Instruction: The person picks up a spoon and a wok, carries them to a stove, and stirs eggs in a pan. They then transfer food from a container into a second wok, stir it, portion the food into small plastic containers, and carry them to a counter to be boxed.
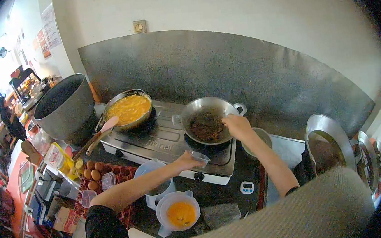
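Observation:
My left hand (184,162) is closed around a small clear plastic container (199,159) in front of the stove. Over the right rim of a metal wok (198,107), the fingers of my right hand (236,126) are curled together; what they hold, if anything, is hidden. Dark brown shredded food (205,126) lies in the bottom of the wok, which sits on the right burner of a two-burner gas stove (160,142). On the left burner stands a pan (132,124) of yellow egg-like food, with a pink spatula (109,124) at its near side.
A large grey pot (62,105) stands left of the stove. Near me are a jug of orange liquid (162,214), a red egg tray (122,172), an oil pouch (58,160) and a small timer (247,187). Large metal pans (331,147) lean at the right.

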The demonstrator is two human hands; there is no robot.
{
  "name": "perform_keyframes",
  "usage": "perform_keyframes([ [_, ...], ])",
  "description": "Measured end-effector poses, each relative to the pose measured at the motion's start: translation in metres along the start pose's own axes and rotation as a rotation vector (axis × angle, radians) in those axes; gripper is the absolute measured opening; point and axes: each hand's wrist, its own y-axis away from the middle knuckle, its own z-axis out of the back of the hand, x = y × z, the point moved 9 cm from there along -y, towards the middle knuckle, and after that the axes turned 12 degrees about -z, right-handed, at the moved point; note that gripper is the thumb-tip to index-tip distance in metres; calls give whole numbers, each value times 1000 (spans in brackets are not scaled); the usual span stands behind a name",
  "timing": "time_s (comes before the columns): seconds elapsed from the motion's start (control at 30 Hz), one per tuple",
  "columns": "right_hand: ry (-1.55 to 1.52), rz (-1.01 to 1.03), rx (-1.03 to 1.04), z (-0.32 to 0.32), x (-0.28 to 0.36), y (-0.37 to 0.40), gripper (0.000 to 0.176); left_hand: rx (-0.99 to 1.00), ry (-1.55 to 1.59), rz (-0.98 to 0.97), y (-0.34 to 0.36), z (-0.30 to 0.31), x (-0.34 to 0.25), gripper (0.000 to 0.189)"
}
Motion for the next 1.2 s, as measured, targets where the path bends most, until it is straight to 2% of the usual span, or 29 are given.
perform_keyframes([
  [0.03,-18,-62,-10,17,9,6,12,-7,42,-29,-4,1,6,44],
  [0.13,7,14,124,10,28,23,15,-29,117,-68,-10,-1,16,44],
  [0.17,64,38,75,2,26,27,18,-39,99,-57,-11,1,15,44],
  [0.27,213,-94,29,-4,-8,14,18,-67,69,-62,-11,2,11,44],
  [0.37,260,-184,-109,40,-13,9,18,-96,2,-60,-16,7,16,42],
  [0.4,233,-219,-90,34,-24,4,18,-103,-27,-52,-17,8,19,41],
  [0.5,210,-229,-2,-2,-44,-5,19,-11,-58,-50,-24,4,24,59],
  [0.57,281,-98,84,-18,-35,0,21,-155,-141,-45,-31,14,48,74],
  [0.67,241,39,129,0,-7,19,21,-184,-200,1,-45,22,80,92],
  [0.77,106,-124,213,41,-6,20,22,-164,-313,56,-36,21,74,95],
  [0.8,153,-126,176,40,-10,19,22,-161,-366,71,-34,23,65,94],
  [0.87,249,-130,92,34,-25,15,22,-14,-195,76,-43,15,83,95],
  [0.9,264,-151,77,24,-30,16,20,-79,-192,86,-61,20,127,96],
  [0.97,268,-116,161,1,-28,20,19,-162,-206,63,-71,26,141,97],
  [1.0,269,-96,203,-9,-26,22,19,-179,-224,31,-68,26,124,98],
  [1.07,376,-108,145,-14,-28,19,16,-219,-217,11,-55,29,94,100],
  [1.2,512,-208,50,-8,-39,9,12,-240,-153,118,-27,27,46,102],
])
